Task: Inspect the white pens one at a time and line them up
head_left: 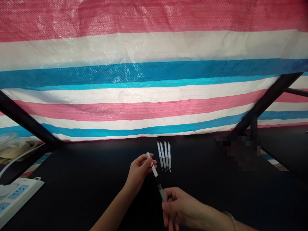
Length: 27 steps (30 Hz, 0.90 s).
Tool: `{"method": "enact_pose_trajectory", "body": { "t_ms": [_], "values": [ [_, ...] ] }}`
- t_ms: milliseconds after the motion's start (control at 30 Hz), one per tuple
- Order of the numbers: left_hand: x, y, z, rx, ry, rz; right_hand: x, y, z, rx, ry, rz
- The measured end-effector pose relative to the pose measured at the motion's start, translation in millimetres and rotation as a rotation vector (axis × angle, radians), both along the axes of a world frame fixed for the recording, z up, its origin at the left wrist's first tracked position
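My left hand (141, 166) is closed around the white upper barrel (154, 170) of a pen, pinched between thumb and fingers. Lower and to the right, my right hand (174, 205) grips the grey front section (162, 192) of the same pen. A dark, narrow stretch shows between the white and grey parts; whether they are joined there I cannot tell. Just beyond my left fingers, several white-and-grey click pens (165, 156) lie side by side in a row on the black tabletop (96, 192).
At the left edge sits a white power strip (22, 194) with a white cable (18, 157) behind it. Black frame legs (262, 102) slant on both sides. A striped plastic sheet (144, 110) hangs along the back. A blurred patch (238, 150) covers something at the right.
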<state>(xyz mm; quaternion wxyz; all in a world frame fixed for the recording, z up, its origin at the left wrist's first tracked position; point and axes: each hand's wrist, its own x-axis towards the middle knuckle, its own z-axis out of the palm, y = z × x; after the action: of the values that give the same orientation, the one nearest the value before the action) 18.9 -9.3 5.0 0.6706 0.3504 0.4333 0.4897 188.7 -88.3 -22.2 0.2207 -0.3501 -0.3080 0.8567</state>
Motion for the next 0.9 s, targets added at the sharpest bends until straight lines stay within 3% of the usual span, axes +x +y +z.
{"method": "enact_pose_trajectory", "body": {
  "t_ms": [133,433,667,900],
  "values": [
    [5,-6,-0.4,0.042,0.080,-0.133,-1,1,0.3,-0.007,0.008,-0.050],
    [2,-5,2.4,0.057,0.112,-0.218,-5,4,9.1,-0.070,0.026,-0.143],
    [1,-2,1.9,0.041,0.025,-0.131,-1,5,8.1,-0.060,0.037,-0.154],
    [2,-3,-0.6,0.039,0.008,-0.140,-1,5,3.7,-0.046,0.076,-0.137]
  ]
}}
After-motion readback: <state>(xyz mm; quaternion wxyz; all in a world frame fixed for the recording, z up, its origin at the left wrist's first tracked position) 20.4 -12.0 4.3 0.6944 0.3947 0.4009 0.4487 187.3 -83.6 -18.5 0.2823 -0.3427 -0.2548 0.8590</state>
